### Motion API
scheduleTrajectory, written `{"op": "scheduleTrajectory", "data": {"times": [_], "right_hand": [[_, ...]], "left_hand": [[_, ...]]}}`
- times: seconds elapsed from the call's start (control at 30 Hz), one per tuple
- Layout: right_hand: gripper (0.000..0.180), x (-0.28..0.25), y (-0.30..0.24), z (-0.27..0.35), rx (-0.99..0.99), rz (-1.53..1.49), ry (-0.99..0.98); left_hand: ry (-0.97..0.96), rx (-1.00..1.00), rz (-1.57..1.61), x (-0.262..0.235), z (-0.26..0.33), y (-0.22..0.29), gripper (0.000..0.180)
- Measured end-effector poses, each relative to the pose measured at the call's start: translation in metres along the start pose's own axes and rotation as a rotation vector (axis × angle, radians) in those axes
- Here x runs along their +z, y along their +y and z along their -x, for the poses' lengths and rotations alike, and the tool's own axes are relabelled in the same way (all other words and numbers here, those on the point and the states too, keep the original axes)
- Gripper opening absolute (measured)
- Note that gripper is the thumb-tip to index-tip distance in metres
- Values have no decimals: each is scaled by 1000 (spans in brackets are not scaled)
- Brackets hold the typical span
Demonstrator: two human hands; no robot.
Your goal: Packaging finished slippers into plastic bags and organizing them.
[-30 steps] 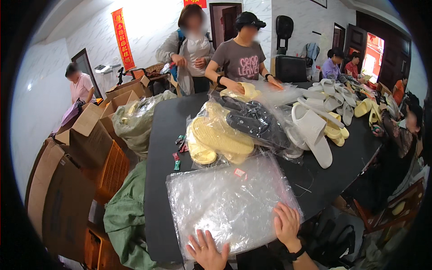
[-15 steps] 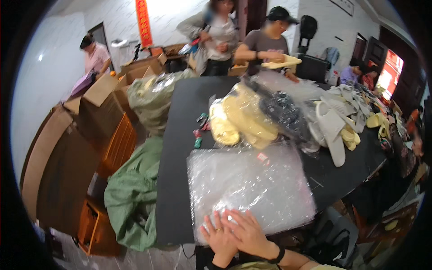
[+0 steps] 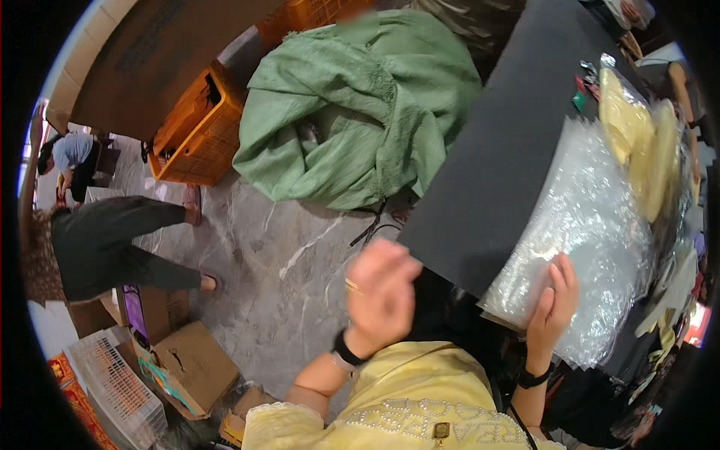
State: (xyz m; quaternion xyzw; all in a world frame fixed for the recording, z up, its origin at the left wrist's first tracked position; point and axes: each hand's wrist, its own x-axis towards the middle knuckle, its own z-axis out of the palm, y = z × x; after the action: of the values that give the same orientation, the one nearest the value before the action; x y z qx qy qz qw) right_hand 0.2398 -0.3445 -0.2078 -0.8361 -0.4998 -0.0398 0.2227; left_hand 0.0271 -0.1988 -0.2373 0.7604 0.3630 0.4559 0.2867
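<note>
The right hand lies flat, palm down and fingers spread, on the near edge of a sheet of clear bubble wrap — pressing on it rather than gripping it, with nothing closed inside the fingers. The wrap spreads away from that hand toward one o'clock, covering the near corner of a black table and hanging a little past its edge at the hand's five o'clock. The left hand is lifted off the table at the right hand's nine o'clock, well apart from the wrap; it is blurred, loosely open with fingers curled, and appears to hold nothing, though the blur keeps that from being certain. It wears a ring, and a dark band sits on each wrist. Beyond the wrap at one o'clock, pale yellow goods in clear bags rest on the table, touching the wrap's far edge. Off the table at eleven o'clock from the left hand, a crumpled green cloth lies on the grey marble floor, with an orange plastic crate just beside it at nine o'clock. Farther left a person in dark clothes bends over — cardboard boxes sit near their feet, at the lower left.
</note>
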Motion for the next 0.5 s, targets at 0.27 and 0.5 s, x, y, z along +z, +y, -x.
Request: {"op": "scheduleTrajectory", "data": {"times": [0.27, 0.5], "right_hand": [[30, 11, -4, 9, 81, 17, -60], [36, 0, 14, 28, 212, 73, -177]], "left_hand": [[-249, -495, -426, 25, -17, -293, 40], [-417, -567, -554, 143, -64, -455, 54]]}}
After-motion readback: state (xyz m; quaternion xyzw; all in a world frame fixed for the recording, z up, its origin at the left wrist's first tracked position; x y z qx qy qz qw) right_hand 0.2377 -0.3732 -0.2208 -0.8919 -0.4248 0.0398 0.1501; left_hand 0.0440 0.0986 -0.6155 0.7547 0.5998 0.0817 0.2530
